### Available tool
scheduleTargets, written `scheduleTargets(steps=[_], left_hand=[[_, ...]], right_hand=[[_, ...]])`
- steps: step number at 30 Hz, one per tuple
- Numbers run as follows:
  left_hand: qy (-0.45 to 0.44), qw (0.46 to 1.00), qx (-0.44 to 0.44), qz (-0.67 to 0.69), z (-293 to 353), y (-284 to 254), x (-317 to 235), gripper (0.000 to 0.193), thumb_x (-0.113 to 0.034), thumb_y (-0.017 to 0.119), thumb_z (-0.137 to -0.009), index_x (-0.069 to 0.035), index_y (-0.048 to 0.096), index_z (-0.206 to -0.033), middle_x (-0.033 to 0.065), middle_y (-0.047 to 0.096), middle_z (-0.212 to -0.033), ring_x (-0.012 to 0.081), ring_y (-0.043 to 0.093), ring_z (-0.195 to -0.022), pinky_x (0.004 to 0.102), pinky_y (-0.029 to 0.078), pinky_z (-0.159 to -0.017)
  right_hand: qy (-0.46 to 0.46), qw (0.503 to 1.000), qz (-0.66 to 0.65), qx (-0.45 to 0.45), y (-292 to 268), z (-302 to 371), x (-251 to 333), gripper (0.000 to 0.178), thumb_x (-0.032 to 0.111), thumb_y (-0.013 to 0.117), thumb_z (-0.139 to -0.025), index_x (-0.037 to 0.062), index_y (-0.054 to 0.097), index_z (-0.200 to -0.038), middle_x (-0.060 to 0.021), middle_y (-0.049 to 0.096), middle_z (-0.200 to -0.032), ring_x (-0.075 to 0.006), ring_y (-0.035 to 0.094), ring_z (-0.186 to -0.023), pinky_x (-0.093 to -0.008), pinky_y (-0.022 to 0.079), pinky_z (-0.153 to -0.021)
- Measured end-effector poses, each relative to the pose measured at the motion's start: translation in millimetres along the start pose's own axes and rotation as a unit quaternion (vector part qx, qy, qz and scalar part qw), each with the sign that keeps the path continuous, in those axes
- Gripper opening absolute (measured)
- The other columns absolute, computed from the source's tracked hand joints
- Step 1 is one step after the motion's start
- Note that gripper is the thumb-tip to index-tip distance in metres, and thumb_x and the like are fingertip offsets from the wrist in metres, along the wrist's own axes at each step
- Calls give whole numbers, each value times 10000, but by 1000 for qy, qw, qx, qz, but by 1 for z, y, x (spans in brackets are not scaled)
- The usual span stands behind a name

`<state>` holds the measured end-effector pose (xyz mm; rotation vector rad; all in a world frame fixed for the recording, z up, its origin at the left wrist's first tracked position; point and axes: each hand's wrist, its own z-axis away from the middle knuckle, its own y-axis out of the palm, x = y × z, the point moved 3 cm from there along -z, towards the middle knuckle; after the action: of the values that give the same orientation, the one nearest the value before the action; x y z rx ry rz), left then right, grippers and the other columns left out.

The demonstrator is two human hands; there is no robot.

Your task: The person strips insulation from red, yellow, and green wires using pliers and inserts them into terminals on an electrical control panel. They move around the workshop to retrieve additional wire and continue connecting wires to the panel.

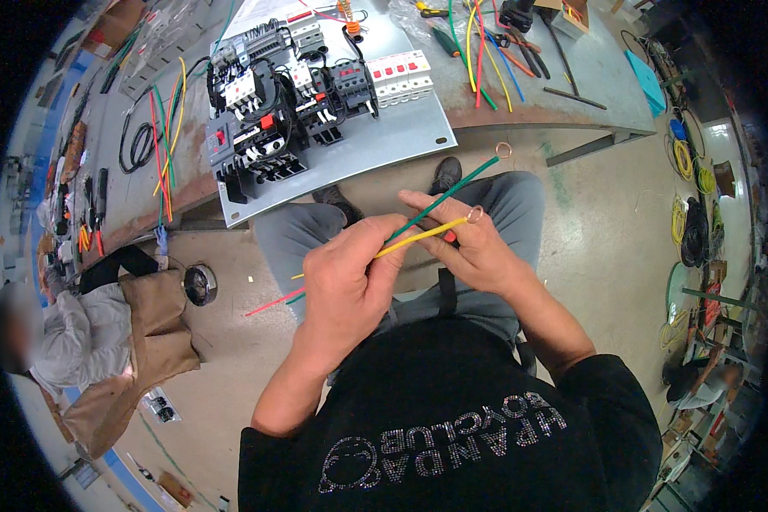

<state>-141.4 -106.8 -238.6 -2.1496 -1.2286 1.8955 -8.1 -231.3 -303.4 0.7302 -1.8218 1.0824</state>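
Observation:
In front of my lap, my left hand (346, 273) is closed around several insulated wires. A green wire (452, 188) slants up to the right, its bare copper end bent into a loop. Below it runs a yellow wire (422, 235), also ending in a copper loop. The tail of a red wire (269, 303) sticks out on the other side of this hand. My right hand (482, 252) is close beside the loops, fingers curled around something with a small red part (450, 238); the rest of that thing is hidden by the fingers.
Ahead, a metal mounting plate (358, 162) with contactors, breakers and black wiring overhangs the workbench (546, 111). Loose coloured wires, pliers (529, 53) and a screwdriver (444, 41) lie to its right. More wires (166, 141) lie left. A person (85, 341) sits at the left.

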Motion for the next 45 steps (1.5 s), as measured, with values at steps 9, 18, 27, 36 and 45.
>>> scheduleTargets(steps=[9,18,27,36,45], left_hand=[[44,998,-39,-18,4,3,-19,193,1,649,-830,-7,667,-1022,157,678,-886,327,669,-725,373,522,-622],[-76,995,-33,53,7,10,-2,131,-85,609,-964,-12,656,-1062,106,555,-677,166,537,-561,283,419,-532],[-127,987,-38,90,10,15,5,150,-111,602,-981,-10,651,-1079,81,528,-666,114,481,-571,275,412,-545],[-156,983,-11,91,10,15,11,147,-114,590,-981,-13,641,-1074,73,524,-696,96,461,-610,266,405,-562],[-226,932,28,282,11,21,20,186,-146,569,-1009,-24,645,-1128,-90,451,-686,-2,345,-577,197,243,-498]], right_hand=[[-36,995,90,-7,-4,1,4,635,-23,662,-744,79,550,-1361,-167,649,-1022,-382,632,-883,-427,514,-759],[-76,993,73,-54,13,-5,-14,358,-54,684,-769,10,643,-1118,-146,690,-1050,-298,656,-825,-337,516,-724],[-15,1000,-4,-18,12,-7,-11,456,52,644,-916,25,551,-1362,-152,660,-1109,-248,658,-961,-340,510,-843],[21,998,11,-53,8,-3,-14,499,130,655,-913,37,526,-1385,-201,654,-1179,-362,646,-1070,-415,507,-909],[7,997,66,-46,1,-3,-12,423,120,671,-893,35,586,-1298,-178,663,-1150,-342,661,-1018,-398,525,-852]])
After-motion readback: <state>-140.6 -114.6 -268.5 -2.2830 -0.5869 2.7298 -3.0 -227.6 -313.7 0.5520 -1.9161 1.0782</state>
